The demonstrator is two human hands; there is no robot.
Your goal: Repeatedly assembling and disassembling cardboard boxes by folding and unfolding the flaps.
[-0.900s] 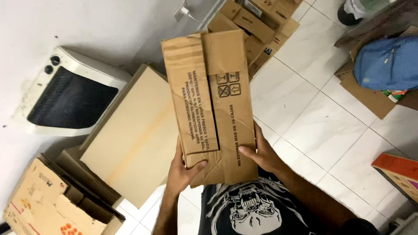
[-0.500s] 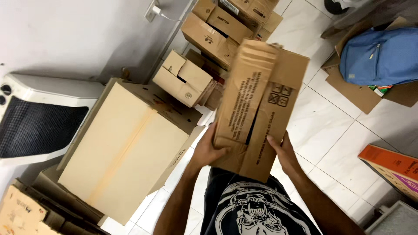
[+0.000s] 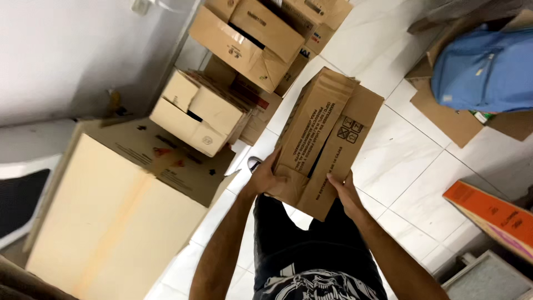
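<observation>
I hold a flattened brown cardboard box [image 3: 327, 139] out in front of my body with both hands. My left hand [image 3: 265, 178] grips its lower left edge. My right hand [image 3: 345, 191] grips its lower right edge. The box tilts up and to the right over the white tiled floor [image 3: 405, 155]. One panel carries small black handling symbols and lines of print.
A large closed tan carton [image 3: 111, 205] stands at the left. Smaller open cardboard boxes [image 3: 205, 111] and a pile of others [image 3: 261, 33] lie beyond it by the wall. A blue backpack [image 3: 480, 66] rests on cardboard at the upper right. An orange box [image 3: 491, 214] lies at the right.
The view has swung right and down, so the large carton now fills the left. The flattened box has tilted further to the right in my hands, which keep their grip.
</observation>
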